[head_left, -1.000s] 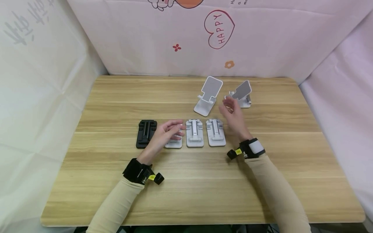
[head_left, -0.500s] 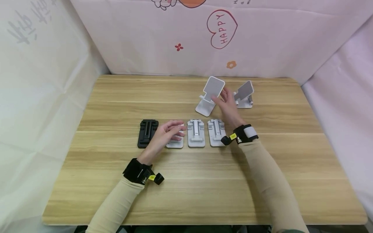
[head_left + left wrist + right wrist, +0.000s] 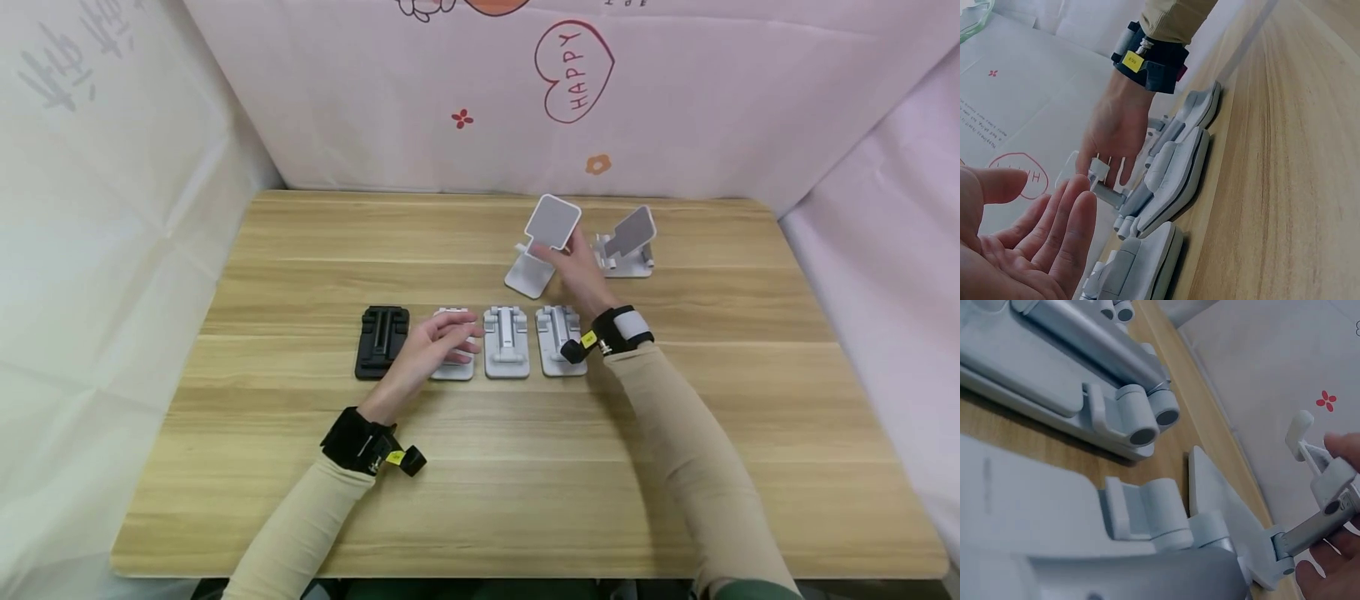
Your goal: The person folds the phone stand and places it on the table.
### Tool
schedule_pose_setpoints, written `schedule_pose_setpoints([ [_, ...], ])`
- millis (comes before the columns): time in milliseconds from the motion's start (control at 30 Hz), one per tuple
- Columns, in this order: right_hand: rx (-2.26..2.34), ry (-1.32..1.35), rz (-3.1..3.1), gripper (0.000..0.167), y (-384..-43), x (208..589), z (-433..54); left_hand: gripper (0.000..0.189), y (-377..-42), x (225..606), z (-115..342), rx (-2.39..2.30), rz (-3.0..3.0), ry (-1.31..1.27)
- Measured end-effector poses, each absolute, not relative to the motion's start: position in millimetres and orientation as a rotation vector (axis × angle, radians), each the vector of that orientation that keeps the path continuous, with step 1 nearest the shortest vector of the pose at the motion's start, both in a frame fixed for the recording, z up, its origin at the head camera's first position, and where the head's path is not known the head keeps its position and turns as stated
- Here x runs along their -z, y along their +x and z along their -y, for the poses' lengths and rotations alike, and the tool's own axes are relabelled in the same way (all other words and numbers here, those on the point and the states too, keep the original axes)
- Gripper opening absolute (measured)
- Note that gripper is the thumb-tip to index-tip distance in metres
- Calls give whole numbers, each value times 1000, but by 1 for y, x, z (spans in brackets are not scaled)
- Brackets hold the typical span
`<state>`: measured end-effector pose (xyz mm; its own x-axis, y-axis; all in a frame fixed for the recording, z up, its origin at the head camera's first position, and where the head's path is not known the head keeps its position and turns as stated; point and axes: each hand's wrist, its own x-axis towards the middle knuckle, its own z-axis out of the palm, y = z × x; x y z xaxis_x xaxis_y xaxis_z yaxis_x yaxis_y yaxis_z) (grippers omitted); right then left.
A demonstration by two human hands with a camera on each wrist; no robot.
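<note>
My right hand (image 3: 585, 279) grips an unfolded white phone stand (image 3: 553, 221) with a grey pad near the back of the table. In the right wrist view its fingers (image 3: 1335, 565) lie about the stand's metal stem, with the thumb on the other side. My left hand (image 3: 420, 354) holds nothing; its fingers are loosely bent above a folded white phone stand (image 3: 452, 374), which it partly hides. Two more folded white phone stands, the middle one (image 3: 506, 343) and the right one (image 3: 553, 332), lie in the same row. A folded black phone stand (image 3: 381, 343) sits at the row's left end.
Another unfolded white phone stand (image 3: 632, 233) stands at the back right, just right of my right hand. The wooden table (image 3: 480, 492) meets a printed cloth backdrop (image 3: 360, 108) at its far edge. Cloth also hangs on both sides.
My right hand has moved left from the back-right stand to the other unfolded stand and taken hold of it. My left hand has hardly moved.
</note>
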<state>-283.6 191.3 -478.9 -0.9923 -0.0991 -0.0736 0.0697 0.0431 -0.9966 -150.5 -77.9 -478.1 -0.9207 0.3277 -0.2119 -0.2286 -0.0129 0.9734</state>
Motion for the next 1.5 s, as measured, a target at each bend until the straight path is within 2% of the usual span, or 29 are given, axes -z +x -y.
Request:
schedule_pose_setpoints([
  [300, 2095, 71, -2285, 54, -289, 476, -196, 43, -149, 480, 76, -1974, -1880, 94],
  [867, 2242, 106, -2390, 44, -288, 480, -201, 41, -148, 484, 72, -1958, -1878, 89],
  [1067, 2345, 2, -2311, 40, -281, 470, -201, 41, -148, 484, 72, -1977, -1878, 88],
  [1300, 2231, -145, -2382, 42, -262, 446, -199, 44, -150, 483, 71, -2012, -1841, 41],
  [1500, 2205, -397, -2290, 42, -246, 431, -196, 47, -151, 481, 73, -2033, -1796, 0],
])
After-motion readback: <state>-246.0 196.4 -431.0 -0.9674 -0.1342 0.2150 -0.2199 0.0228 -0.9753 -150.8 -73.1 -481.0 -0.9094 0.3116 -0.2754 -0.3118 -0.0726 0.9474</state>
